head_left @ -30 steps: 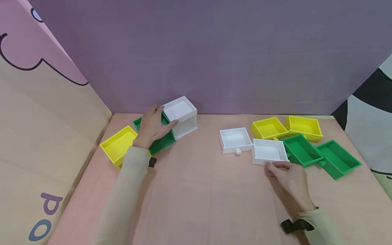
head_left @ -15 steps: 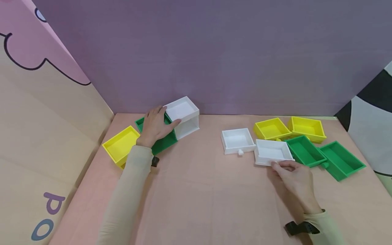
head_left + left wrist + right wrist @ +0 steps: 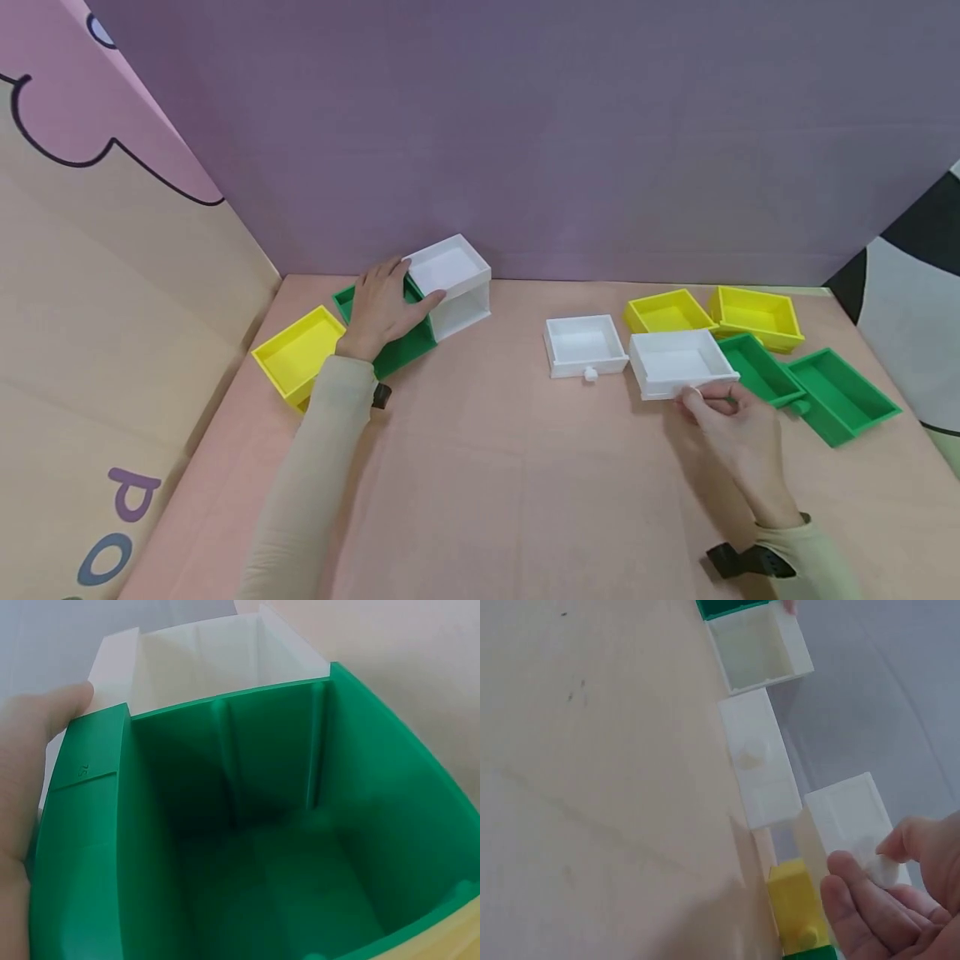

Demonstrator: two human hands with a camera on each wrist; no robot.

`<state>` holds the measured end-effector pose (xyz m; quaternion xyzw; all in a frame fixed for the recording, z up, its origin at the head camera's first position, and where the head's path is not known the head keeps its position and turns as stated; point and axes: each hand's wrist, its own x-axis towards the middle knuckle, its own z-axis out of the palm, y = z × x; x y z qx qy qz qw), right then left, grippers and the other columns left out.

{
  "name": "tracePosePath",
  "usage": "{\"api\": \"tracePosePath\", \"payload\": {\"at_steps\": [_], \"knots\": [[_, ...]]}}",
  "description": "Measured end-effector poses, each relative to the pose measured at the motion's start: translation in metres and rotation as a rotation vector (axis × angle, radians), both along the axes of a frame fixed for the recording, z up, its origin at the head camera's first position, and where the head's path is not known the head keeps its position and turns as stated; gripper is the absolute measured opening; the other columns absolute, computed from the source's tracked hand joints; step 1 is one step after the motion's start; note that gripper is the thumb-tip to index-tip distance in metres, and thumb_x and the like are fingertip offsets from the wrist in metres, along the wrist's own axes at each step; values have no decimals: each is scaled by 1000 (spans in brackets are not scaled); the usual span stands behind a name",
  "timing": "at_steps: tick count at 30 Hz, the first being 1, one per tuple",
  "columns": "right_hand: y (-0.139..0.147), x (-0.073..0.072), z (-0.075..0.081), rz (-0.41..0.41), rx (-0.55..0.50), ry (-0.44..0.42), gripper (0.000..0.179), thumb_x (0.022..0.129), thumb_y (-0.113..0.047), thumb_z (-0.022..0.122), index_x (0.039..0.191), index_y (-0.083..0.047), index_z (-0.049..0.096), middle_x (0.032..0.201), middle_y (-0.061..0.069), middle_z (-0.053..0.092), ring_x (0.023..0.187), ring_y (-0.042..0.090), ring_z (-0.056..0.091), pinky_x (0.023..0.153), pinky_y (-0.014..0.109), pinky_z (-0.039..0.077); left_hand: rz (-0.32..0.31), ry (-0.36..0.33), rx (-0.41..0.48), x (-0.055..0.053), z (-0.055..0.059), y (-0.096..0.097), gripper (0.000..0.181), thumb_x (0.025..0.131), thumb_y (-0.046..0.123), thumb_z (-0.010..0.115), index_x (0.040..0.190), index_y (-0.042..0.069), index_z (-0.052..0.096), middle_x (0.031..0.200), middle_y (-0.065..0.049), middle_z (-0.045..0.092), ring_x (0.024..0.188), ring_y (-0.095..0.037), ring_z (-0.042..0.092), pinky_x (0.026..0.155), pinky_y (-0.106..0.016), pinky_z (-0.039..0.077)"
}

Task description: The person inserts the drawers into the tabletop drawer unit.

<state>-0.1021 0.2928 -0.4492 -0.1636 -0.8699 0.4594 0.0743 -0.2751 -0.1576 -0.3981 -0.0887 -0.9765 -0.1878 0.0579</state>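
Note:
My right hand (image 3: 742,437) pinches the round knob (image 3: 883,871) of a white drawer (image 3: 678,358) between thumb and fingers. The drawer is held slightly above the table, its hollow facing up. At the left my left hand (image 3: 384,315) rests with spread fingers on a row of joined box casings. It lies over the green casing (image 3: 405,350), and its thumb touches the white casing (image 3: 116,667) beside it. The green casing's inside is hollow in the left wrist view. A yellow casing (image 3: 296,354) adjoins on the left, partly hidden by the forearm.
Another white drawer (image 3: 585,343) lies left of the held one. Two yellow drawers (image 3: 670,312) sit behind, near the purple back wall (image 3: 525,150). Two green drawers (image 3: 840,396) are at the right. Pink cloth covers the table (image 3: 510,467).
My right hand has lifted the white drawer off the table and moved it slightly right. The left hand stays on the casings. The head view has shifted a little.

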Motion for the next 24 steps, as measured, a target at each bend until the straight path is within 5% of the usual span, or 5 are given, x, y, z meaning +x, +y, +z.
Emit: {"api": "tracePosePath", "payload": {"at_steps": [2, 9, 15, 24], "knots": [[-3, 0, 3, -6, -6, 31, 40, 103, -31, 72, 119, 5, 63, 98, 9, 82, 72, -19, 66, 71, 4, 53, 0, 2, -2, 1, -1, 0, 91, 97, 67, 59, 160, 3, 44, 167, -19, 44, 153, -43, 40, 129, -62, 26], [-12, -5, 12, 43, -141, 141, 30, 102, -21, 73, 113, 4, 61, 81, -32, 69, 75, -11, 73, 73, 13, 60, -1, 9, -12, 1, -2, 2, 91, 98, 68, 57, 160, 4, 44, 167, -19, 44, 153, -43, 39, 129, -62, 26], [-27, -10, 15, 80, -264, 181, 22, 100, -12, 75, 107, 4, 61, 80, -25, 74, 76, -3, 77, 73, 18, 62, 7, 3, -21, 2, -1, 4, 91, 98, 68, 56, 161, 4, 43, 168, -19, 42, 154, -42, 39, 130, -61, 25], [-53, -17, 12, 141, -269, 182, 25, 100, -11, 74, 110, 7, 60, 87, -26, 72, 78, -5, 76, 75, 20, 63, 18, 9, -28, 4, -1, 5, 90, 99, 68, 56, 161, 3, 44, 168, -19, 42, 155, -41, 38, 130, -60, 25]]}}
